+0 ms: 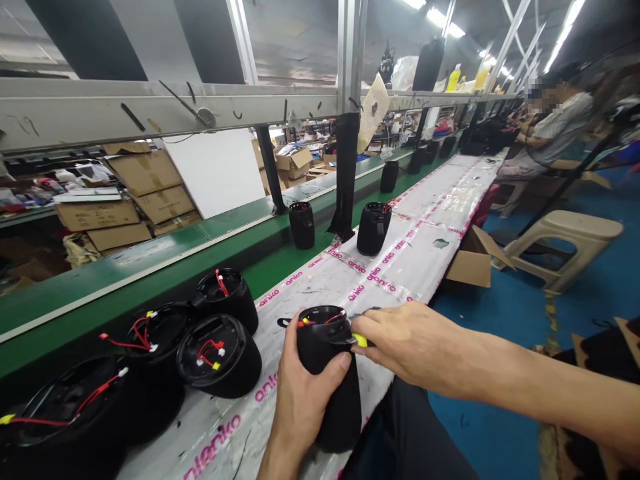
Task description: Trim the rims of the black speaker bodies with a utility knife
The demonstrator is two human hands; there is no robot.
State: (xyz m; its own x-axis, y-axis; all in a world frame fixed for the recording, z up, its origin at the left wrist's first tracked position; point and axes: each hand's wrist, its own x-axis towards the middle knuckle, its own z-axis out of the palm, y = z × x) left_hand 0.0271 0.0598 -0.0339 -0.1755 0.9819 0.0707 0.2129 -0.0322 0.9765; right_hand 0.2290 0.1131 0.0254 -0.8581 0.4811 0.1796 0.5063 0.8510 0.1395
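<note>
My left hand [305, 390] is wrapped round a black fabric-covered cylindrical speaker housing [337, 420], tilted on the bench with its open end up. Red wires with a yellow connector show inside its rim, and a small black loop sticks out at the left. At the right side of that rim, my right hand [395, 340] is closed on a small yellow-handled tool [359, 340]. The fingers hide most of the tool, so its exact kind is unclear. Its tip meets the housing's edge.
Several similar housings [219, 357] with red wires crowd the left. Another housing [374, 230] stands ahead on the plastic-covered bench [320, 287], beside a green conveyor [273, 270]. A post [345, 173] rises there. On the right are an open carton [470, 263], a stool [575, 233] and a seated person [565, 127].
</note>
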